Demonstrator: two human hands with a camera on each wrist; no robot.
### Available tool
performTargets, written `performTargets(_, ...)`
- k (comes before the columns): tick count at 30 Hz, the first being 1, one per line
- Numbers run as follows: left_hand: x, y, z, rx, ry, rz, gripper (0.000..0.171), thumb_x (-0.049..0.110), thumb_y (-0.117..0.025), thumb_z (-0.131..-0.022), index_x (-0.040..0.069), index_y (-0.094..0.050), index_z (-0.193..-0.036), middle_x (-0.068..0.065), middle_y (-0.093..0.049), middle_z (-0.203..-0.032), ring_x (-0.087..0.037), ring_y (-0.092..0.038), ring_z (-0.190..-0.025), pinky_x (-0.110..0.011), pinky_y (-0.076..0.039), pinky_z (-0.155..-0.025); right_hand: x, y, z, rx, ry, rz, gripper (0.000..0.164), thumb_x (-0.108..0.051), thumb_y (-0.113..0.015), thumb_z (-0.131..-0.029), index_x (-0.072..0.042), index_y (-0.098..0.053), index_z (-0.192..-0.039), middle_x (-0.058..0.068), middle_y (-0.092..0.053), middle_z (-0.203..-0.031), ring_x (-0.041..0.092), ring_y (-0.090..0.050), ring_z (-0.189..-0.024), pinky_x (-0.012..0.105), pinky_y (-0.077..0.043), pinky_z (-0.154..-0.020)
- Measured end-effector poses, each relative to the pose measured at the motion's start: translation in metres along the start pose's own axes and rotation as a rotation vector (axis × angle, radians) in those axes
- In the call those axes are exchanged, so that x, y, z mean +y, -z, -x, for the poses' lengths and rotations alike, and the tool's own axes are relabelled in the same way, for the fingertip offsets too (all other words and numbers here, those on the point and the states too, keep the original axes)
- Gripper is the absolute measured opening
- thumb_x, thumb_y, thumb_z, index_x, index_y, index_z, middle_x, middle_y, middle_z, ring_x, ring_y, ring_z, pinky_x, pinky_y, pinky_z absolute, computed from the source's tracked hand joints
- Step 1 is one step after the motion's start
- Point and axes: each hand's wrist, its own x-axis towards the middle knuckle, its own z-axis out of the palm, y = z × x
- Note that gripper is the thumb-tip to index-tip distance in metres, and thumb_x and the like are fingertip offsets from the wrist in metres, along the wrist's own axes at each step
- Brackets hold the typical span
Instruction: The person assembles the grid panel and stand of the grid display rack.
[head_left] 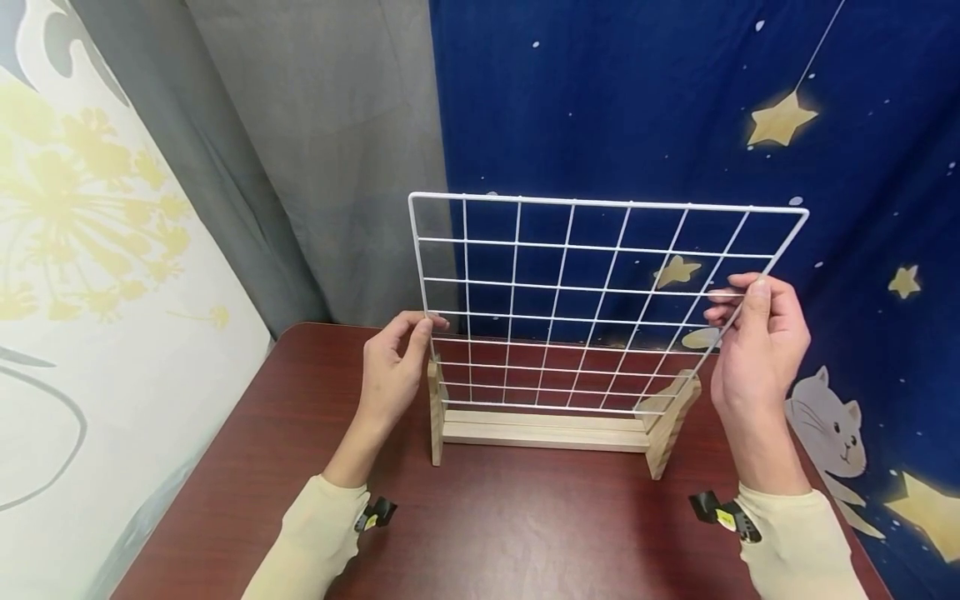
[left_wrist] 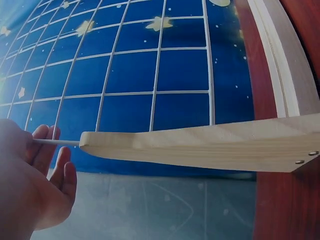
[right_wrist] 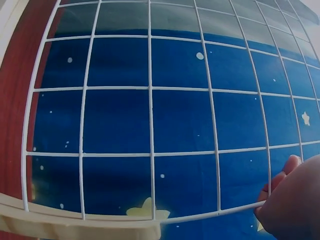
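Observation:
A white wire grid panel (head_left: 573,247) stands upright, its lower part between the two side pieces of a light wooden stand (head_left: 543,432). My left hand (head_left: 393,358) pinches the panel's left edge wire between thumb and fingers, just above the stand's left side piece (left_wrist: 200,145). Higher up on the opposite edge, my right hand (head_left: 761,342) pinches the wire, thumb in front and fingers behind. In the right wrist view the stand's right side piece (right_wrist: 80,222) runs along the grid's edge. The panel's bottom wire hangs close over the stand's wooden crossbar (left_wrist: 285,60).
The stand rests on a dark red wooden table (head_left: 495,517). Behind it hang a blue curtain (head_left: 600,92) with stars and a grey curtain (head_left: 337,125). To the left is a white patterned surface (head_left: 90,333). Each sleeve carries a small black wrist device (head_left: 375,514).

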Motion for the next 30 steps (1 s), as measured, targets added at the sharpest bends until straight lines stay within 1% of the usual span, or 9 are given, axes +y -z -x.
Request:
performTargets(3,-0.003,0.001,0.003,-0.015,-0.006,-0.028,0.019,0.023,-0.061,-0.109,0.016,-0.079,-0.110,-0.001,-0.081,-0.107,-0.014,-0.069,-0.096,-0.017,-0.051,-0.087,0.002,0.004,0.003,-0.013,-0.010,0.030,0.028,-0.015,-0.064,-0.105,0.013,-0.064,-0.108,0.019,-0.069,-0.089,0.022,-0.066,-0.070,0.024,-0.058,-0.068)
performTargets(5,-0.004,0.002,0.004,-0.025,-0.005,-0.035,0.018,0.022,-0.062,-0.109,0.016,-0.079,-0.110,-0.001,-0.081,-0.107,-0.013,-0.069,-0.094,-0.016,-0.051,-0.085,0.004,0.007,0.004,-0.018,-0.015,0.048,0.029,-0.015,-0.063,-0.105,0.013,-0.064,-0.108,0.019,-0.070,-0.089,0.021,-0.067,-0.070,0.024,-0.058,-0.069)
performTargets(7,-0.006,0.002,0.005,-0.036,-0.002,-0.029,0.018,0.022,-0.062,-0.109,0.016,-0.079,-0.110,-0.001,-0.081,-0.107,-0.017,-0.070,-0.095,-0.016,-0.051,-0.086,0.006,0.009,0.005,-0.021,-0.015,0.069,0.029,-0.016,-0.064,-0.105,0.013,-0.065,-0.109,0.018,-0.071,-0.090,0.021,-0.067,-0.071,0.024,-0.058,-0.069)
performTargets(9,-0.007,0.002,0.005,-0.047,0.000,-0.033,0.018,0.024,-0.062,-0.109,0.017,-0.079,-0.110,-0.001,-0.081,-0.108,-0.021,-0.072,-0.099,-0.016,-0.052,-0.088,0.007,0.011,0.006,-0.020,-0.012,0.088,0.030,-0.017,-0.064,-0.105,0.013,-0.065,-0.110,0.018,-0.071,-0.090,0.021,-0.068,-0.071,0.023,-0.059,-0.069)
performTargets(13,-0.010,0.001,0.007,-0.064,0.008,-0.045,0.019,0.026,-0.062,-0.109,0.018,-0.079,-0.110,0.001,-0.081,-0.109,-0.021,-0.072,-0.104,-0.018,-0.053,-0.092,0.009,0.016,0.009,-0.018,-0.014,0.119,0.031,-0.018,-0.064,-0.105,0.012,-0.065,-0.111,0.017,-0.072,-0.089,0.020,-0.069,-0.070,0.022,-0.059,-0.069)
performTargets(18,-0.012,0.001,0.008,-0.073,0.021,-0.038,0.019,0.025,-0.062,-0.109,0.018,-0.079,-0.109,0.000,-0.080,-0.109,-0.027,-0.072,-0.106,-0.020,-0.053,-0.092,0.012,0.018,0.010,-0.016,-0.016,0.128,0.031,-0.019,-0.063,-0.106,0.012,-0.065,-0.111,0.018,-0.072,-0.090,0.019,-0.069,-0.070,0.022,-0.060,-0.069)
performTargets(20,-0.012,0.001,0.008,-0.078,0.026,-0.038,0.019,0.025,-0.062,-0.109,0.018,-0.079,-0.109,0.000,-0.080,-0.109,-0.025,-0.071,-0.106,-0.021,-0.052,-0.092,0.013,0.018,0.010,-0.011,-0.015,0.119,0.031,-0.018,-0.063,-0.106,0.012,-0.065,-0.110,0.018,-0.072,-0.089,0.019,-0.069,-0.070,0.022,-0.060,-0.069)
performTargets(26,-0.014,0.000,0.009,-0.078,0.053,-0.043,0.018,0.026,-0.062,-0.108,0.021,-0.080,-0.108,0.004,-0.080,-0.110,-0.012,-0.068,-0.105,-0.020,-0.050,-0.091,0.017,0.020,0.010,0.003,-0.017,0.079,0.029,-0.016,-0.063,-0.106,0.013,-0.065,-0.108,0.018,-0.073,-0.085,0.020,-0.068,-0.067,0.022,-0.059,-0.066)
performTargets(30,-0.016,0.000,0.009,-0.076,0.056,-0.051,0.018,0.026,-0.063,-0.108,0.022,-0.080,-0.108,0.005,-0.079,-0.109,-0.009,-0.065,-0.105,-0.018,-0.049,-0.090,0.019,0.022,0.011,-0.001,-0.011,0.098,0.030,-0.016,-0.063,-0.106,0.013,-0.065,-0.108,0.017,-0.073,-0.085,0.020,-0.068,-0.066,0.022,-0.059,-0.066)
